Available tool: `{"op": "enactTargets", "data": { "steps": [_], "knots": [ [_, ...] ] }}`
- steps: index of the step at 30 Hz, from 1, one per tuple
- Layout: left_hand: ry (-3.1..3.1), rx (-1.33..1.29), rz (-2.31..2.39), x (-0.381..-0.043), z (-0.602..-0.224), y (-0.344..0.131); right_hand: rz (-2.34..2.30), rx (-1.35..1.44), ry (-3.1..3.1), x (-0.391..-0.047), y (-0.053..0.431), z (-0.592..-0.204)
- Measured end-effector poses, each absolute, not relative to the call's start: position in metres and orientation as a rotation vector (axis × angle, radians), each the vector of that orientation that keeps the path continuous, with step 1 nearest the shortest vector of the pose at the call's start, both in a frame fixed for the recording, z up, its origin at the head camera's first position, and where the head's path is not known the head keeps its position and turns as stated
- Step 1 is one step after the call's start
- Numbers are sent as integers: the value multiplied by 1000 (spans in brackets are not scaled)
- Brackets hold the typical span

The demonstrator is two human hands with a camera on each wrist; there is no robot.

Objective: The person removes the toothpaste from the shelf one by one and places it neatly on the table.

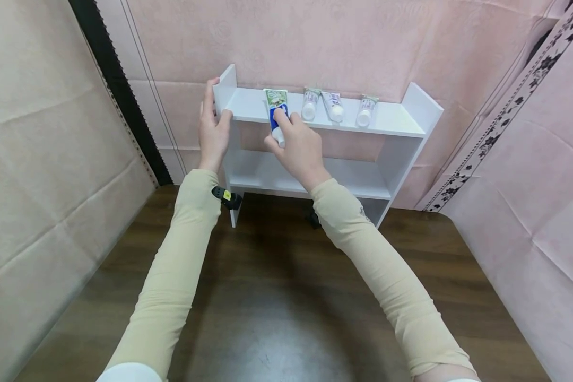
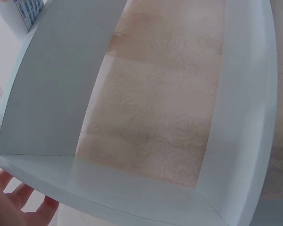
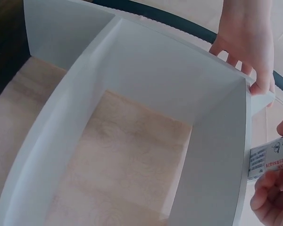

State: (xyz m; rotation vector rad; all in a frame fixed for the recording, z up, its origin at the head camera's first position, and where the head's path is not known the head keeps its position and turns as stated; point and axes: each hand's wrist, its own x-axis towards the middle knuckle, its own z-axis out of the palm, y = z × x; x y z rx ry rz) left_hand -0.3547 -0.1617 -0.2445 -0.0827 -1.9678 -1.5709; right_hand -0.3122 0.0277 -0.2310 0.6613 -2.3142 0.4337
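A small white shelf unit (image 1: 391, 121) stands against the back wall. My left hand (image 1: 213, 132) grips its left side panel (image 1: 226, 87), thumb at the front edge of the top board and fingers along the outer face. My right hand (image 1: 303, 154) holds a green and blue toothpaste tube (image 1: 276, 99) near its white cap, the flat end over the top board's left part. In the right wrist view, the printed back of that toothpaste tube (image 3: 269, 157) shows right at the board's edge. Three similar white-capped tubes (image 1: 333, 107) lie side by side farther right on the top board.
The unit has a middle board (image 1: 353, 178) below the top one. Its legs stand on a dark wooden table (image 1: 267, 297). Pale patterned cloth walls (image 1: 520, 175) close in the left, back and right sides. A black strip (image 1: 124, 95) runs down the left corner.
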Motion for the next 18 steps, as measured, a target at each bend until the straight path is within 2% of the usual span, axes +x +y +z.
{"op": "enactTargets", "data": {
  "steps": [18],
  "knots": [
    [-1979, -74, -1580, -356, -244, -162, 356, 798, -2152, -294, 39, -260]
  ]
}}
